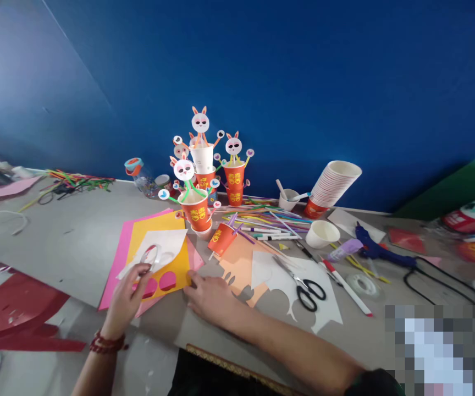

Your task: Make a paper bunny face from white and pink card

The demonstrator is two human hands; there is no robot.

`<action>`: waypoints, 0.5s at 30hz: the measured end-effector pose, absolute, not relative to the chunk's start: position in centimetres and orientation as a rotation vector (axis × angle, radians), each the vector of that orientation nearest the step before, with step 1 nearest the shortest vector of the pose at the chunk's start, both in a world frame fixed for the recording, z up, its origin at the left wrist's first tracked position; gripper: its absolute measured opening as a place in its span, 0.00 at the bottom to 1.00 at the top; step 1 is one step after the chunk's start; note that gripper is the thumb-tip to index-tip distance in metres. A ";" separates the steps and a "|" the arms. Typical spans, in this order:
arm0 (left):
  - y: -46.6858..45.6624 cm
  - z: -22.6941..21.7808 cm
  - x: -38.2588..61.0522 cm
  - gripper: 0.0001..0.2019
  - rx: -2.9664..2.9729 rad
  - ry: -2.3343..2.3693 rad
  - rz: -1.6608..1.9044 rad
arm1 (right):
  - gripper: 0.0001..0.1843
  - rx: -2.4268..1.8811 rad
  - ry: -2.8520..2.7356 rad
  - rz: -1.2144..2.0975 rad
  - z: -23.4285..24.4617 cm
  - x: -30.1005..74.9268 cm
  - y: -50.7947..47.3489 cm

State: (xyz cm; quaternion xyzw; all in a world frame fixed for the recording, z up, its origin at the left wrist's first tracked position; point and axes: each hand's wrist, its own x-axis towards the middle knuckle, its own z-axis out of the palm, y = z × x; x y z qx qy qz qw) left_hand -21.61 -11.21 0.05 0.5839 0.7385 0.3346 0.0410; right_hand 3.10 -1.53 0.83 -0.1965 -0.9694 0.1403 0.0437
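Note:
My left hand (128, 297) is closed around a clear tape roll (152, 257), held over a yellow paper sheet (161, 256) that has two round holes cut in it. That yellow sheet lies on a pink sheet (116, 275), with a white paper piece (167, 245) on top. My right hand (209, 296) rests flat on the table with its fingers touching the yellow sheet's right edge. Black-handled scissors (303, 286) lie to the right on white cut paper (303, 286).
Red cups with paper rabbit faces (198, 181) stand at the back. A tilted stack of cups (332, 187), coloured straws and markers (262, 223), a white cup (322, 234), a blue glue gun (371, 247) and another tape roll (363, 285) lie right. Red paper (18, 313) lies left.

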 end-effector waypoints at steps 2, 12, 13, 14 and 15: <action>-11.9 -0.7 -20.7 0.12 1.816 2.290 0.997 | 0.12 -0.571 -2.970 0.416 0.7 3.2 -1.6; -11.6 -3.1 -16.9 0.18 2.148 2.279 0.720 | 0.21 -0.433 -2.915 0.324 0.8 3.0 -0.6; -11.6 -3.2 -17.1 0.19 2.130 2.304 0.712 | 0.20 -0.402 -2.911 0.315 1.1 3.3 -0.5; -11.6 -3.2 -17.4 0.20 2.099 2.336 0.720 | 0.20 -0.377 -2.906 0.314 1.4 3.6 -0.3; -11.7 -3.2 -17.6 0.20 2.055 2.374 0.743 | 0.18 -0.359 -2.894 0.335 1.7 4.0 -0.3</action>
